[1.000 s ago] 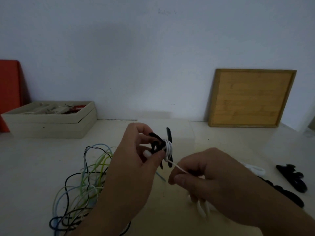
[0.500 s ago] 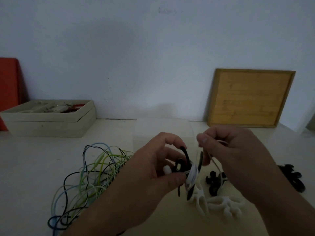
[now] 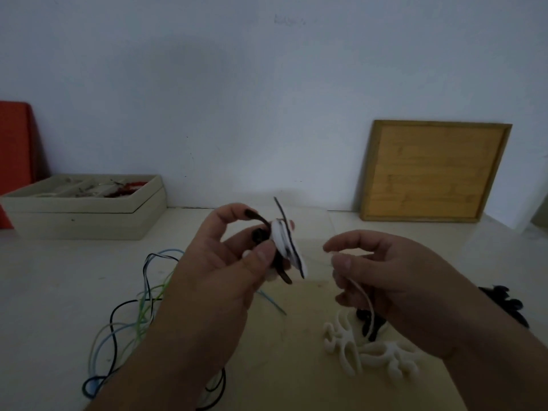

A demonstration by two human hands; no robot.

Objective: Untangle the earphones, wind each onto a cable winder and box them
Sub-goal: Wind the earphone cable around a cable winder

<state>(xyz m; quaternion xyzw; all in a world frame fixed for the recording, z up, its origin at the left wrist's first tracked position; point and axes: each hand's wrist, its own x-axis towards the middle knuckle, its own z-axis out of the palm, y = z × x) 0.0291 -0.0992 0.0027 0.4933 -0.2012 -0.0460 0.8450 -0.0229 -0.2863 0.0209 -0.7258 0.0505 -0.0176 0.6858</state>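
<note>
My left hand (image 3: pixel 225 262) grips a black cable winder (image 3: pixel 286 247) above the table, with white earphone cable wound round its middle. My right hand (image 3: pixel 385 277), to the right of it, pinches the loose end of the white earphone cable (image 3: pixel 366 301), which hangs down from the fingers. A tangle of black, green, blue and white earphone cables (image 3: pixel 139 310) lies on the table at the lower left, partly hidden by my left forearm. White cable winders (image 3: pixel 350 348) lie on the table under my right hand, and black cable winders (image 3: pixel 504 301) lie further right.
A beige compartment box (image 3: pixel 86 215) holding small items stands at the back left, next to a red object (image 3: pixel 14 149). A wooden board (image 3: pixel 433 170) leans against the white wall at the back right.
My left hand has lifted the winder and turned it. My right hand went up and round it, then came down to the right with the cable end, adding a turn.
</note>
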